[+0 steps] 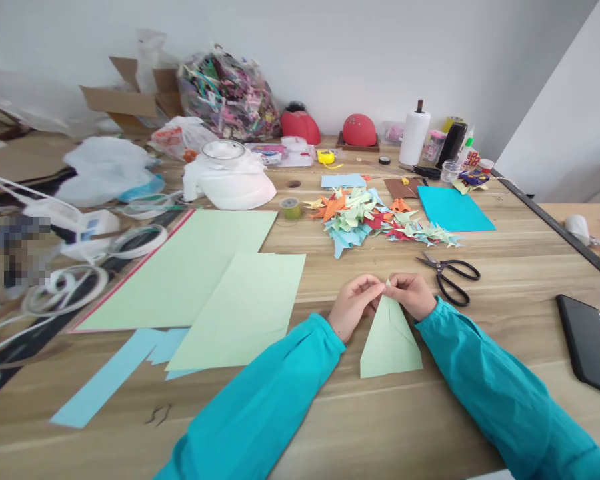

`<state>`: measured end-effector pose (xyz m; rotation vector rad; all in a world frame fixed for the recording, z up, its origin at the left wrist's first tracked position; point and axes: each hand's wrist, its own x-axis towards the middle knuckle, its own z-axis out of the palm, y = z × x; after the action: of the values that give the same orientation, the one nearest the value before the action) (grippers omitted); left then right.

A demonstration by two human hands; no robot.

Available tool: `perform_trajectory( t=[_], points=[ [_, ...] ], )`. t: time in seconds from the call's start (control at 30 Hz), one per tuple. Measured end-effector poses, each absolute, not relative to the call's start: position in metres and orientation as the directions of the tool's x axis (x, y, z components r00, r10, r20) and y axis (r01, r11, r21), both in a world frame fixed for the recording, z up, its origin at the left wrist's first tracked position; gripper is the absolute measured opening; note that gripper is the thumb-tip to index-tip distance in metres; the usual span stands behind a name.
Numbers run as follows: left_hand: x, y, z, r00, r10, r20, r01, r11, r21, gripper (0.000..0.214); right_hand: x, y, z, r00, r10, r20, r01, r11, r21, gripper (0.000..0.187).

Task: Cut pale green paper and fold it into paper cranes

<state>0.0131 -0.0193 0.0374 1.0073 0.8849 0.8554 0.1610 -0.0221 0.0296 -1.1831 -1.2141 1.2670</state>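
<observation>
A pale green sheet of paper (391, 343), folded to a narrow point at its far end, lies on the wooden table (330, 413). My left hand (355, 301) pinches the paper near its tip from the left. From the right, my right hand (411, 292) grips the same tip, thumb and fingers close to the left ones. Crease lines run down the folded paper, and its wide end points toward me. Just right of my right hand rest black-handled scissors (450, 272), blades partly apart. Behind the hands is a pile of folded paper cranes (363, 217) in several colours.
Large green sheets (240, 313) and blue paper strips (105, 380) lie left. A phone (590, 343) is at the right edge. Turquoise paper (455, 208), a thread spool (291, 208) and a yellow tape measure (326, 157) sit farther back. White cables (63, 287) crowd the left side.
</observation>
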Motion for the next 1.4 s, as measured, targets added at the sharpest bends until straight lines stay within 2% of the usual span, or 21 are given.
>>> perform_trajectory(
  t=[0.3,0.53,0.73,0.97,1.17,1.4],
  points=[
    [0.016,-0.02,0.037,0.351,0.928,-0.125,-0.103,0.171,0.98,0.031,0.16,-0.023,0.025,-0.107,0.993,0.04,0.094,0.05,-0.994,0.044],
    [0.014,-0.018,0.037,0.378,0.907,-0.184,-0.097,0.237,0.967,0.017,0.157,-0.027,0.027,-0.073,0.997,0.037,0.165,0.048,-0.985,0.044],
    [0.014,-0.016,0.033,0.357,0.91,-0.212,-0.221,0.303,0.927,0.023,0.163,-0.027,0.036,-0.168,0.985,-0.045,0.042,-0.038,-0.998,0.035],
    [0.014,-0.016,0.032,0.342,0.923,-0.177,-0.299,0.286,0.91,0.027,0.162,-0.026,0.038,-0.14,0.988,-0.062,-0.001,-0.063,-0.998,0.032],
    [0.015,-0.015,0.031,0.334,0.926,-0.177,-0.269,0.274,0.923,0.033,0.161,-0.028,0.037,-0.184,0.978,-0.096,0.01,-0.096,-0.995,0.036],
    [0.017,-0.016,0.029,0.3,0.938,-0.175,-0.215,0.245,0.945,0.037,0.162,-0.026,0.033,-0.179,0.982,-0.062,0.065,-0.051,-0.997,0.033]
  ],
)
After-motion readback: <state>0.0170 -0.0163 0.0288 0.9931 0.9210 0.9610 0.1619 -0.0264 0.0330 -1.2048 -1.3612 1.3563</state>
